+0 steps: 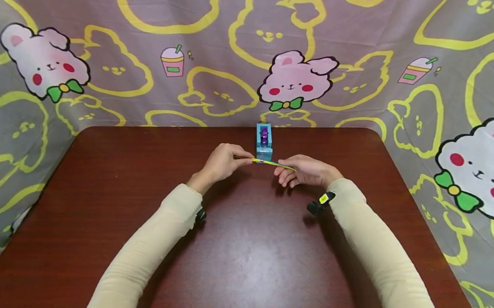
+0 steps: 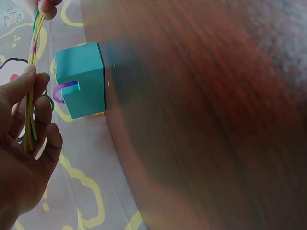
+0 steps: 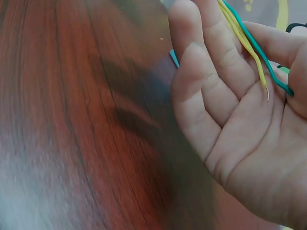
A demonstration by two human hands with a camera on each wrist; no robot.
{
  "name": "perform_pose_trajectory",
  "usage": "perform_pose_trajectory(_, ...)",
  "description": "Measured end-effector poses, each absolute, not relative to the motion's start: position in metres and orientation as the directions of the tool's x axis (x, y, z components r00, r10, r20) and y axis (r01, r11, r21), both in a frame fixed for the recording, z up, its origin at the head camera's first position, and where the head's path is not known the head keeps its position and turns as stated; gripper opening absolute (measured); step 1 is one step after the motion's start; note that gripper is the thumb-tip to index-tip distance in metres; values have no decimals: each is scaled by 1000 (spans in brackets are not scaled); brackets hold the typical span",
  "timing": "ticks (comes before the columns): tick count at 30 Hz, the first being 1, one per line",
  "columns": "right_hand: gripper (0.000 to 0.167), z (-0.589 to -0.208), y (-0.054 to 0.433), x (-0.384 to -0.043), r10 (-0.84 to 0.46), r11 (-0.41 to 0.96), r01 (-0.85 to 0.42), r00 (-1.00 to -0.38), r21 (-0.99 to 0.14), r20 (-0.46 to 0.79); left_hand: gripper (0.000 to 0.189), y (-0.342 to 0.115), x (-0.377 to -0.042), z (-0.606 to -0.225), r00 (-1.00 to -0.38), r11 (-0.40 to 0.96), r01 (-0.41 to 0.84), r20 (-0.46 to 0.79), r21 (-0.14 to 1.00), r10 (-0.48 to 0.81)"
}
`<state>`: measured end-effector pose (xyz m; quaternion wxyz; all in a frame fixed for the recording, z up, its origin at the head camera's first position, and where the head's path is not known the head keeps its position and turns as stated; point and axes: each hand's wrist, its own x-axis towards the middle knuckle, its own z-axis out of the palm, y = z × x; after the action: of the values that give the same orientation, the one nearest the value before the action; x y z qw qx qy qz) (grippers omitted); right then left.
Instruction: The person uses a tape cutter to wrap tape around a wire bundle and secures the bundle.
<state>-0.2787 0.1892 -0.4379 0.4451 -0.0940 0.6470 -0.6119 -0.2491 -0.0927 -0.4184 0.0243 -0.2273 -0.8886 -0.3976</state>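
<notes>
A thin bundle of yellow and green electrical wires (image 1: 273, 163) stretches between the two hands, above the table's far part. My left hand (image 1: 225, 161) pinches one end between thumb and fingers; in the left wrist view, wire ends reach down over its palm. The right hand (image 1: 306, 171) holds the other end, its lower fingers loosely bent. In the right wrist view, one yellow wire (image 3: 259, 72) shows a bare metal tip, and a green wire (image 3: 268, 67) runs to the thumb. A purple band (image 2: 33, 48) wraps the bundle between the hands.
Just beyond the wires stands a teal tape dispenser (image 1: 263, 152) with a purple tape roll (image 1: 264, 136) in it. The dark brown wooden table (image 1: 235, 254) reaches back to a patterned cloth (image 1: 223, 44). Black wrist cameras (image 1: 318, 204) sit on the sleeves.
</notes>
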Motion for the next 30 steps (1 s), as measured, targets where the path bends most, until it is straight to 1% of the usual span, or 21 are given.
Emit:
perform_pose_trajectory(5,53,-431,196,-279,-699,267,282,-602,-922,-387,13,-91,-249,-418,-894,584,424,218,692,391)
perform_pose_trajectory(10,47,-417,200,-279,-708,325,130,-623,-937,-332,14,-89,-249,-418,-900,568,410,214,714,381)
perform_pose_trajectory(13,41,-408,200,-278,-702,372,11,-651,-928,-289,13,-87,-250,-418,-914,554,375,195,744,356)
perform_pose_trajectory(16,35,-400,199,-276,-689,434,-128,-685,-892,-237,15,-85,-253,-419,-929,531,328,164,781,332)
perform_pose_trajectory(20,25,-395,198,-271,-679,507,-331,-722,-796,-133,22,-83,-260,-420,-942,471,268,125,841,311)
perform_pose_trajectory(24,18,-394,195,-266,-682,568,-525,-732,-634,-5,31,-82,-270,-423,-954,394,187,71,900,290)
perform_pose_trajectory(27,18,-395,191,-261,-680,615,-628,-729,-477,83,36,-83,-278,-426,-953,354,72,-40,933,299)
perform_pose_trajectory(30,19,-399,189,-257,-675,655,-677,-724,-336,144,37,-84,-282,-428,-922,381,-50,-189,923,337)
